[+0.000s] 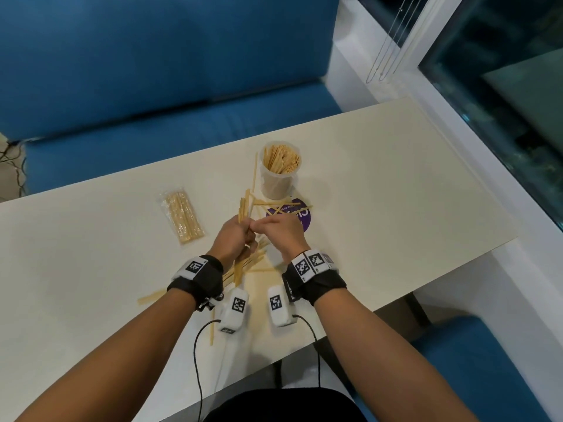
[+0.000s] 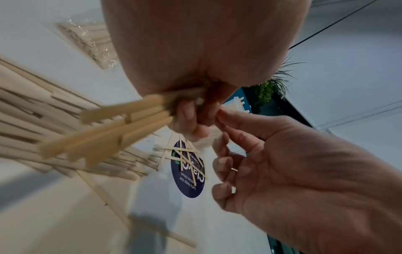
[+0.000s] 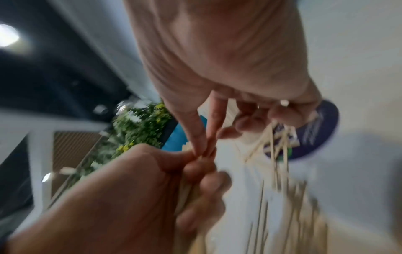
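Note:
My left hand [image 1: 236, 239] grips a bundle of flat wooden sticks [image 1: 243, 207] above the cream table [image 1: 380, 193]; the sticks poke out above and below the fist. The left wrist view shows the bundle [image 2: 108, 134] fanning out of the curled fingers [image 2: 191, 118]. My right hand [image 1: 274, 229] is against the left fist. Its thumb and forefinger [image 3: 203, 146] pinch a stick at the top of the bundle [image 3: 187, 194], and its other fingers are loosely curled [image 2: 222, 165]. A clear plastic cup [image 1: 280, 175] full of sticks stands just beyond the hands.
A sealed packet of sticks [image 1: 181, 217] lies to the left. Loose sticks cross a round purple sticker [image 1: 291, 216] and lie scattered near the front edge [image 1: 150, 296]. A blue sofa [image 1: 152, 71] runs behind the table, and a window is on the right.

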`<state>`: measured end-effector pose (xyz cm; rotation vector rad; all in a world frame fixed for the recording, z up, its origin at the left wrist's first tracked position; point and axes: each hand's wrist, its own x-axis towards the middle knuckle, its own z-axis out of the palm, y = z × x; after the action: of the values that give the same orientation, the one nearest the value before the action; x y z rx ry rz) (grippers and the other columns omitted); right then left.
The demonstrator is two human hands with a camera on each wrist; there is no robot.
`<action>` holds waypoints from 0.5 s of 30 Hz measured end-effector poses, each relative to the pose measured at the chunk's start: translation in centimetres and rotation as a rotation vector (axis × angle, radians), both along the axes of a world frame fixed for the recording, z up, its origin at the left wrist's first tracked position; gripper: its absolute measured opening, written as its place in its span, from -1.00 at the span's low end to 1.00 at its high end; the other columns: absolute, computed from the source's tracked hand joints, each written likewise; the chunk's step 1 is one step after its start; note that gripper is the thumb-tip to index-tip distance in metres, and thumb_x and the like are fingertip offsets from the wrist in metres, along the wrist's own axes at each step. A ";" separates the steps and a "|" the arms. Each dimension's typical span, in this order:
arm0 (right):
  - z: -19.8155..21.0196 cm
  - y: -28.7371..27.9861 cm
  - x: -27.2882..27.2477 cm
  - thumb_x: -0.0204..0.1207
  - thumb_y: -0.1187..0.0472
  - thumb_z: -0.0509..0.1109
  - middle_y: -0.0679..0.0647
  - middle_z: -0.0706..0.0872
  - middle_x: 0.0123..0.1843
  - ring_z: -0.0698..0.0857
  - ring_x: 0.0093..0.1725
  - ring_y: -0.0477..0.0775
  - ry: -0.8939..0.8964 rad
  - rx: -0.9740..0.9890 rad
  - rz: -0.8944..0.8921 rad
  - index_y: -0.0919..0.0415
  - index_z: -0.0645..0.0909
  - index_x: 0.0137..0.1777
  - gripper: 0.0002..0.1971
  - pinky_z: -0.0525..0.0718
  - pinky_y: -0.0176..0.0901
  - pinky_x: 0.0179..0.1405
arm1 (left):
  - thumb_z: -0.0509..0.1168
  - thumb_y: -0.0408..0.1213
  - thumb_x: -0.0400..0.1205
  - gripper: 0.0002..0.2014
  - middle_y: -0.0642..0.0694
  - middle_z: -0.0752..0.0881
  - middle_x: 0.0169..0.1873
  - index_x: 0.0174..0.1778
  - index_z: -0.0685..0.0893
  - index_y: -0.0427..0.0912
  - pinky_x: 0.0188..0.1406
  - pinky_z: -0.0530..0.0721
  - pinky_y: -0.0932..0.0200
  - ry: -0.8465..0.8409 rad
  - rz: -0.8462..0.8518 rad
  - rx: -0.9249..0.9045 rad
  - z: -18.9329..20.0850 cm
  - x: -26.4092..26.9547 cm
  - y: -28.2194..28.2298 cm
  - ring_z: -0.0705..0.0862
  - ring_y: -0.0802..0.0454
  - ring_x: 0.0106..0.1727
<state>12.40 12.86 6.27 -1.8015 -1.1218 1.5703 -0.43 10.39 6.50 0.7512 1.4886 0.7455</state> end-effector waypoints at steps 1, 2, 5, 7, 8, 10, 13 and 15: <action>0.5 0.2 0.3 0.43 0.22 0.66 -0.05 0.90 -0.13 0.82 0.08 -0.04 -0.032 0.027 0.043 0.08 0.89 -0.20 -0.98 0.74 -0.06 0.24 | 0.00 -0.28 0.82 -0.79 -0.08 0.39 -0.44 -0.07 0.46 -0.20 -0.63 0.16 0.20 -0.027 0.013 -0.009 0.0 0.0 -0.1 0.39 -0.02 -0.55; 1.0 0.6 0.5 0.48 0.24 0.62 -0.06 0.88 -0.11 0.80 0.08 -0.05 -0.060 0.064 0.052 0.07 0.87 -0.15 -0.96 0.73 -0.08 0.22 | 0.00 -0.28 0.81 -0.80 -0.06 0.35 -0.43 -0.08 0.44 -0.19 -0.61 0.13 0.19 -0.055 0.023 -0.026 0.1 0.0 -0.1 0.36 -0.01 -0.52; 3.0 2.0 1.3 0.68 0.20 0.44 -0.06 0.79 0.11 0.74 0.15 -0.03 -0.112 0.249 0.007 0.06 0.75 0.18 -0.86 0.70 -0.11 0.22 | 0.02 -0.29 0.79 -0.81 -0.04 0.28 -0.43 -0.14 0.41 -0.13 -0.52 0.03 0.13 -0.187 0.040 -0.082 0.6 -0.2 -0.2 0.29 0.01 -0.46; 4.2 3.1 1.4 0.79 0.10 0.30 -0.01 0.73 0.34 0.68 0.27 -0.07 -0.087 0.330 0.076 0.06 0.63 0.47 -0.70 0.63 -0.20 0.24 | 0.08 -0.27 0.75 -0.78 -0.02 0.26 -0.45 -0.24 0.39 -0.07 -0.49 0.02 0.12 -0.237 0.005 -0.110 1.3 -0.2 -0.2 0.20 0.02 -0.47; 4.7 3.7 1.4 0.83 0.06 0.24 0.00 0.69 0.44 0.65 0.33 -0.09 -0.060 0.343 0.137 0.05 0.57 0.57 -0.64 0.60 -0.22 0.26 | 0.11 -0.26 0.73 -0.75 -0.01 0.24 -0.46 -0.30 0.35 -0.04 -0.48 0.02 0.12 -0.229 -0.022 -0.105 1.7 -0.1 -0.1 0.15 0.02 -0.48; 5.5 4.4 1.1 0.87 0.06 0.14 0.04 0.66 0.51 0.65 0.39 -0.05 -0.044 0.351 0.279 0.10 0.55 0.62 -0.60 0.60 -0.15 0.32 | 0.16 -0.27 0.70 -0.69 -0.02 0.21 -0.48 -0.36 0.28 -0.01 -0.45 0.03 0.09 -0.177 -0.064 -0.067 2.6 0.5 0.1 0.11 0.02 -0.49; 6.7 4.7 0.9 0.88 0.15 0.09 0.09 0.72 0.37 0.72 0.30 0.05 -0.083 0.365 0.490 0.22 0.66 0.48 -0.62 0.63 -0.08 0.27 | 0.25 -0.32 0.68 -0.65 -0.08 0.28 -0.55 -0.42 0.35 -0.09 -0.53 0.13 0.16 -0.052 -0.091 0.003 3.5 1.4 1.0 0.18 0.01 -0.54; 7.4 5.0 1.4 0.86 0.16 0.13 0.08 0.71 0.34 0.68 0.31 0.06 -0.185 0.406 0.649 0.21 0.73 0.36 -0.65 0.60 -0.03 0.37 | 0.32 -0.33 0.67 -0.69 -0.11 0.34 -0.56 -0.40 0.46 -0.17 -0.56 0.25 0.18 0.084 -0.133 0.035 3.5 1.5 1.6 0.25 0.00 -0.57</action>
<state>13.78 17.85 13.66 -1.3955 -2.0948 1.3564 1.07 11.99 10.02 0.9088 1.4881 0.6478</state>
